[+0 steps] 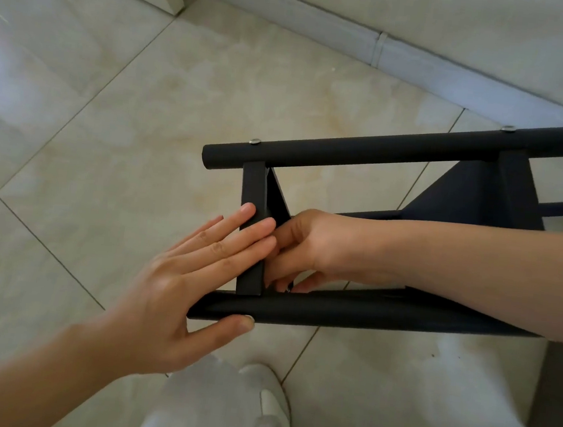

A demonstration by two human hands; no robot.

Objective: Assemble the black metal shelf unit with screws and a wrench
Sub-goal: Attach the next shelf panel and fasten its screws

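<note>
— On the tile floor (pixel 136 137), where is the shelf unit (pixel 382 153)?
— On its side beside the shoe (pixel 270 403); its right end runs off my feed. The left hand (pixel 178 272) lies flat, fingers (pixel 261 228) straight against the crossbar (pixel 254 190), thumb under the near tube (pixel 384 313). The right hand (pixel 312 240) curls behind that crossbar, fingertips half hidden; I can't tell whether it pinches anything.

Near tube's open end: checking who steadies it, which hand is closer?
Left. The left hand touches it, thumb against the near tube, fingers flat on the crossbar. The right hand is further along, inside the crossbar corner.
</note>
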